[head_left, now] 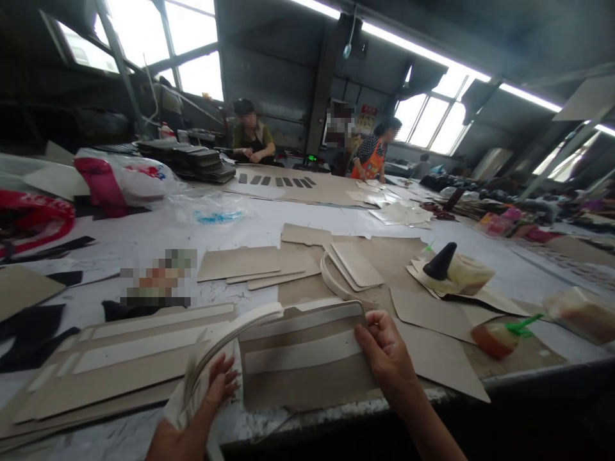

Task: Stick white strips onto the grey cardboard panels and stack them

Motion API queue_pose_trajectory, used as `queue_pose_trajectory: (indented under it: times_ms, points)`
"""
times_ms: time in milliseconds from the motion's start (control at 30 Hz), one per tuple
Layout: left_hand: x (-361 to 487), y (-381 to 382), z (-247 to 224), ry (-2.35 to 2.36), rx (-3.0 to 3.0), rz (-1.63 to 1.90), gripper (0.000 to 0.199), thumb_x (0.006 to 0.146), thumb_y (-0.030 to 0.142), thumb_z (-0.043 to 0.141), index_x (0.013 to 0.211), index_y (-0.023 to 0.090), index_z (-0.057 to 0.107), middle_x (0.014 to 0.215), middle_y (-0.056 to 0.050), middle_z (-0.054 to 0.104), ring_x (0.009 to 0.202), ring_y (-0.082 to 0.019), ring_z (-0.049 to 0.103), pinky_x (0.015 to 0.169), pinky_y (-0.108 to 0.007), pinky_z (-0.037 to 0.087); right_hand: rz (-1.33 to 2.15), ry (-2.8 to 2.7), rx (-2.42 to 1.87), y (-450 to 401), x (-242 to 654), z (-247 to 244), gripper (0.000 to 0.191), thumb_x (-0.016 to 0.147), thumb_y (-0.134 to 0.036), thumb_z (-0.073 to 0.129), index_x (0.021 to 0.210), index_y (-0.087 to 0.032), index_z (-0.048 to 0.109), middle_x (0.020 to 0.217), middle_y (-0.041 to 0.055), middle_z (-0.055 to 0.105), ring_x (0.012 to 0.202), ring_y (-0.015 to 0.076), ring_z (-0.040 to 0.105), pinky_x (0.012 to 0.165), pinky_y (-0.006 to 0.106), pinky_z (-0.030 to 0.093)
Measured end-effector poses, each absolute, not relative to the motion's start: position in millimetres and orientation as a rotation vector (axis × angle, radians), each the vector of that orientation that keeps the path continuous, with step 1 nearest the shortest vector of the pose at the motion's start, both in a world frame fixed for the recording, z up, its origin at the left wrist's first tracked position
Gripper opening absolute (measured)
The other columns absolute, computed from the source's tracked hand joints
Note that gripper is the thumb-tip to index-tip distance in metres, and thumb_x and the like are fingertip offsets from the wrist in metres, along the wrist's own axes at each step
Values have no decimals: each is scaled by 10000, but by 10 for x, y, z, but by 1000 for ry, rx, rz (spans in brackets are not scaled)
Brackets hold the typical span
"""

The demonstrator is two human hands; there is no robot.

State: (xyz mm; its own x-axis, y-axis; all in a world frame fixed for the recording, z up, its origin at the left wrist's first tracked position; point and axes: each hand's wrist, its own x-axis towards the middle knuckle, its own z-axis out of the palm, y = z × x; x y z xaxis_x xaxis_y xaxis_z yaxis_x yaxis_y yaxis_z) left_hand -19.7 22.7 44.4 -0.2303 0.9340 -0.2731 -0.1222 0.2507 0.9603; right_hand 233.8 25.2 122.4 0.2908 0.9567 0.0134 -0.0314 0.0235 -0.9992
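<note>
A bundle of long off-white strips (pixel 206 358) curves up out of my left hand (pixel 206 400). That hand is closed loosely round its lower part, with the fingertips showing to its right. My right hand (pixel 387 352) pinches the right edge of a thin grey-brown panel (pixel 307 381) between thumb and fingers. The panel is tilted up at the table's front edge. Two pale strips (pixel 302 351) lie across its face, and the bundle's far end meets its upper left. Left of it, similar panels with pale strips (pixel 125 378) lie in an overlapping stack.
Plain brown panels (pixel 240 262) and a looped strip (pixel 331 275) lie beyond my hands. To the right are a dark cone (pixel 441 261) on a block and an orange-filled container with a green stick (pixel 494 336). Plastic bags (pixel 129 179) sit at left. Two people work across the table.
</note>
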Motion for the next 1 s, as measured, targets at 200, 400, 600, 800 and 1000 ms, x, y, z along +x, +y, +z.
queue_pose_trajectory:
  times_ms: [200,400,600,800,1000]
  points:
    - [-231,272,778,1348,581,1271,485,712,505,641,1066,176,600,1036,-94,666,932,-222,617,744,-309,512,961,-978,-1293,232,2226,1421,385,706,-529,630,832,-229,424,592,-50,545,480,111,486,446,203,381]
    - [-281,53,1075,1216,628,1238,474,770,488,592,1116,165,572,1060,-81,615,990,-193,549,823,-295,431,998,-887,-1343,171,2189,1484,433,639,-524,692,888,-244,475,627,-48,601,468,126,514,427,215,409]
    - [-381,-42,1108,1068,654,1261,228,769,393,632,849,180,621,731,23,567,691,-99,523,676,-219,419,1011,-869,-1366,184,2206,1358,465,623,-530,706,916,-243,488,681,-43,621,488,119,528,425,200,413]
    - [-538,-74,1263,917,626,1167,320,737,265,663,1032,155,607,897,-60,647,795,-191,606,778,-334,472,1000,-884,-1418,249,2114,1239,485,593,-521,722,918,-243,495,675,-33,631,529,137,565,449,207,436]
    - [-794,-108,1076,953,640,1187,467,722,264,670,1161,156,556,1013,-100,663,927,-269,614,869,-411,451,1164,-974,-1566,344,1920,844,440,615,-581,655,878,-266,497,657,-12,672,562,212,620,490,284,462]
